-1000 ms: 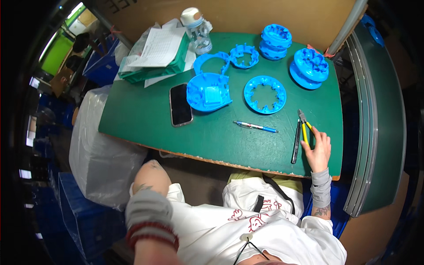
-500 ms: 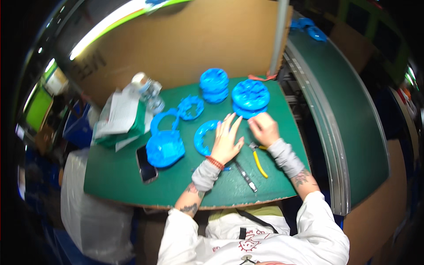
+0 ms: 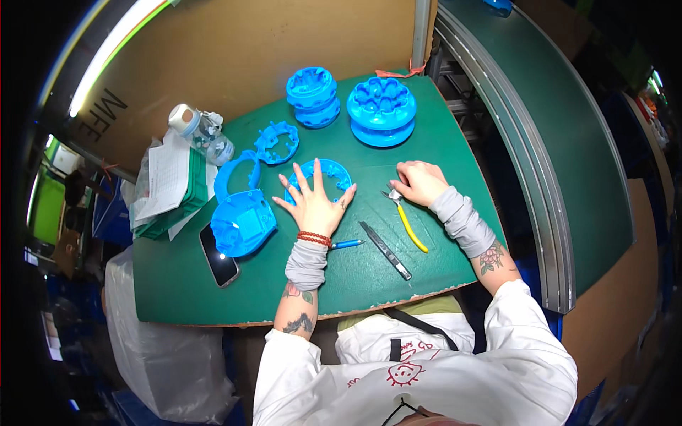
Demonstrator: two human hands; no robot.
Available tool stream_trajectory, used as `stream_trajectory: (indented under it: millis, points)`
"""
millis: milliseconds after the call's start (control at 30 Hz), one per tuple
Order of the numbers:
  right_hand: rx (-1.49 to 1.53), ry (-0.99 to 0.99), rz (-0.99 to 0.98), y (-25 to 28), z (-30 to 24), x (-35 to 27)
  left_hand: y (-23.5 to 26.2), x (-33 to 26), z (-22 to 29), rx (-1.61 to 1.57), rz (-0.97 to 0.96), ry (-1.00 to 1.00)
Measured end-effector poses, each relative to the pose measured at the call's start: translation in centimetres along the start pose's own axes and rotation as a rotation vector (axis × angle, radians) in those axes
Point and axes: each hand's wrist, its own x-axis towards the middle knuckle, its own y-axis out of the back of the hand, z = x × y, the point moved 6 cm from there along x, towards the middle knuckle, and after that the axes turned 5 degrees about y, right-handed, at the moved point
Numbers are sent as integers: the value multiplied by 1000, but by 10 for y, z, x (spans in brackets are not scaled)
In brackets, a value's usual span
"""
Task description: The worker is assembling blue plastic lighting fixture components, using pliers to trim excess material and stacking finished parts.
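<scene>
My left hand (image 3: 316,206) lies spread, open, over the near part of a blue plastic ring (image 3: 342,172) with small tabs inside. My right hand (image 3: 423,183) is closed, its fingers curled, beside the head of the yellow-handled cutting pliers (image 3: 412,228). Whether those fingers hold anything is hidden. Beyond the hands stand a wide blue stack of round scalloped parts (image 3: 382,117) and a narrower blue stack (image 3: 313,99). A smaller blue ring (image 3: 277,142) rests left of the stacks. Left of my left hand sits a blue bowl-shaped housing (image 3: 245,220) with a hoop-like part behind it.
A utility knife (image 3: 386,250) and a blue pen (image 3: 347,244) lie near the front edge. A phone (image 3: 219,259), papers on a green folder (image 3: 167,188) and a clear bottle (image 3: 206,135) are at left. A cardboard wall (image 3: 249,50) closes the back. A green conveyor (image 3: 561,128) runs at right.
My left hand has spread its fingers over the blue ring, away from the wide stack. My right hand has drawn back from that stack toward the pliers. The whole view has shifted.
</scene>
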Motion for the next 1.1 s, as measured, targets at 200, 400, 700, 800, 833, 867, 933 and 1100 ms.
stream_trajectory:
  millis: [200,400,700,800,833,867,933,1100]
  points:
    - [43,-32,34,-16,4,4,-12,-1,-5,54,-106,-7]
    - [14,-4,107,-15,4,-5,-11,-8,-2,-29,-117,-41]
    - [30,-10,151,-29,10,-7,-11,-9,-2,-5,-148,-3]
    - [22,-19,188,-30,9,-6,-7,-5,1,-32,-134,-24]
    - [18,-34,190,-29,9,-6,-7,-3,-2,-80,-85,-31]
    - [15,-31,202,-28,8,-5,-7,-3,-3,-79,-74,-36]
    - [98,-30,345,-14,0,-5,-2,-1,-7,-301,-46,-11]
    - [1200,34,123,-14,-14,0,27,-16,52,-1293,-244,-360]
